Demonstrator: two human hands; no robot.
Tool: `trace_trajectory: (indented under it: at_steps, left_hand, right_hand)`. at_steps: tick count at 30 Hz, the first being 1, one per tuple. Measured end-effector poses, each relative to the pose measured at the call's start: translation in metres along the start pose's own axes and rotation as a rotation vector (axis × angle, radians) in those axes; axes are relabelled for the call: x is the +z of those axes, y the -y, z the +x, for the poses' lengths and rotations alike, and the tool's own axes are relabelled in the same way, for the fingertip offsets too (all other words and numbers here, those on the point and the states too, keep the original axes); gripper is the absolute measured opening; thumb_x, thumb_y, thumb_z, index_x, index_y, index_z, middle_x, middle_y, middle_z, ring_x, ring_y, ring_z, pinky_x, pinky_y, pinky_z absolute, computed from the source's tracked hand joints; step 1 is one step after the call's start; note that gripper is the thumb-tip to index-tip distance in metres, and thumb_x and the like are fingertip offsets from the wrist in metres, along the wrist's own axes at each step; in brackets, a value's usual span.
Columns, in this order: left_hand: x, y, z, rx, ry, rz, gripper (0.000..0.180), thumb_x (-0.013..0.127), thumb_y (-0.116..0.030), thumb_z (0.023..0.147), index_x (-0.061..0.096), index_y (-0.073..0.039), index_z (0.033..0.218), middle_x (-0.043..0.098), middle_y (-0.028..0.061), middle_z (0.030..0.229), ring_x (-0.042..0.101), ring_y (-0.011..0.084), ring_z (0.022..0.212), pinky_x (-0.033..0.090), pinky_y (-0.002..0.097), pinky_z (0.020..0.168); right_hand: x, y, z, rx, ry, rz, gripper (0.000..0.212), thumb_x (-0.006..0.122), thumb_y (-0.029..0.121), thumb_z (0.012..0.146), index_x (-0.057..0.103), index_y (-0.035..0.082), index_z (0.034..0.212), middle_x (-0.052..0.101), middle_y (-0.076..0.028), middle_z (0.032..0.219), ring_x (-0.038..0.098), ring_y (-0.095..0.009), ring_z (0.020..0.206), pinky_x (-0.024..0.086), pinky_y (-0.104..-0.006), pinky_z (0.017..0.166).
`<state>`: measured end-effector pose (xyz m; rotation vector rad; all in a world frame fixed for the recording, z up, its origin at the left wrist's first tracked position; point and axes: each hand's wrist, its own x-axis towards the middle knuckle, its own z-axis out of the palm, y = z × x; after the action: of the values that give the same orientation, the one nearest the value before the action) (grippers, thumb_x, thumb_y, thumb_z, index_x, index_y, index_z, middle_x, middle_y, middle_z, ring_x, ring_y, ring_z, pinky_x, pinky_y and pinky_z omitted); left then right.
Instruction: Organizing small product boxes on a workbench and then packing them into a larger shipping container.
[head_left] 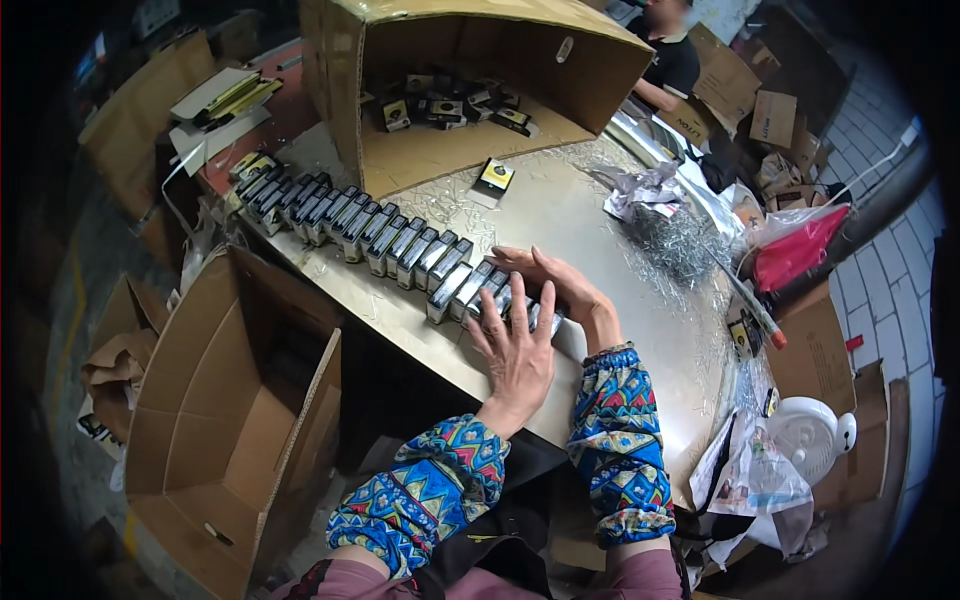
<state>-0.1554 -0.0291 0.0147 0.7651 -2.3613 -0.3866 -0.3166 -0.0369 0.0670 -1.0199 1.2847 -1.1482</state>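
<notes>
Left hand [518, 362]'s spread over the row's right end, right hand [575, 290] half-curled behind; grip can't be told. Small boxes [410, 250] are lined up near the surface [580, 215] edge, so with uneven pushing some could get knocked off.

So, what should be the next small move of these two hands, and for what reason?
Perhaps press the end boxes gently into line: the left hand spreads over them, the right hand curves around their far side, and the row of small boxes looks stepped rather than straight.
</notes>
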Motion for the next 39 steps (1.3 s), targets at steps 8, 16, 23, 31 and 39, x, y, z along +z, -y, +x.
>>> trace_trajectory:
  at_steps: [8, 16, 23, 31, 39]
  left_hand:
    - [-0.024, 0.043, 0.029, -0.322, -0.501, -0.626, 0.080, 0.054, -0.026, 0.101, 0.001, -0.001, 0.156, -0.012, 0.0292, 0.160, -0.011, 0.0449, 0.149, 0.001, 0.0550, 0.119]
    - [-0.024, 0.074, 0.053, -0.361, -0.540, -0.653, 0.084, 0.052, -0.041, 0.101, 0.003, -0.002, 0.156, -0.010, 0.0331, 0.159, -0.011, 0.0476, 0.148, -0.001, 0.0599, 0.117]
    - [-0.035, 0.143, 0.092, -0.462, -0.341, -0.501, 0.085, 0.038, -0.058, 0.101, 0.003, -0.004, 0.157, -0.011, 0.0309, 0.160, -0.010, 0.0470, 0.149, 0.004, 0.0585, 0.120]
    - [-0.069, 0.203, 0.095, -0.173, -0.128, 0.170, 0.072, 0.050, -0.053, 0.096, 0.045, 0.002, 0.143, 0.033, 0.0320, 0.151, 0.015, 0.0443, 0.148, 0.006, 0.0603, 0.119]
    - [-0.088, 0.193, 0.116, -0.063, -0.100, 0.229, 0.088, 0.066, -0.060, 0.084, 0.043, 0.007, 0.137, 0.053, 0.0274, 0.125, 0.048, 0.0377, 0.119, 0.035, 0.0488, 0.103]
  right_hand:
    - [-0.013, 0.012, 0.035, 0.018, 0.024, 0.003, 0.079, 0.043, 0.059, 0.100, 0.023, 0.008, 0.157, 0.025, -0.012, 0.162, 0.021, -0.026, 0.150, 0.015, -0.0449, 0.122]
    - [-0.003, 0.037, 0.070, 0.144, 0.120, -0.199, 0.080, 0.044, 0.060, 0.099, 0.015, 0.015, 0.159, 0.022, -0.013, 0.163, 0.021, -0.023, 0.150, 0.020, -0.0415, 0.122]
    - [0.057, 0.068, 0.141, 0.036, 0.130, -0.656, 0.075, 0.042, 0.051, 0.103, 0.025, -0.002, 0.153, 0.029, -0.021, 0.158, 0.027, -0.028, 0.147, 0.022, -0.0341, 0.121]
    - [0.038, 0.084, 0.062, -0.058, -0.297, -0.524, 0.068, 0.053, 0.046, 0.101, 0.041, -0.003, 0.147, 0.049, -0.021, 0.145, 0.047, -0.028, 0.134, 0.038, -0.0378, 0.112]
    - [0.012, 0.011, -0.094, 0.364, -0.851, -0.418, 0.046, 0.063, 0.033, 0.097, 0.067, -0.012, 0.107, 0.071, -0.018, 0.088, 0.073, -0.022, 0.070, 0.055, -0.0282, 0.054]
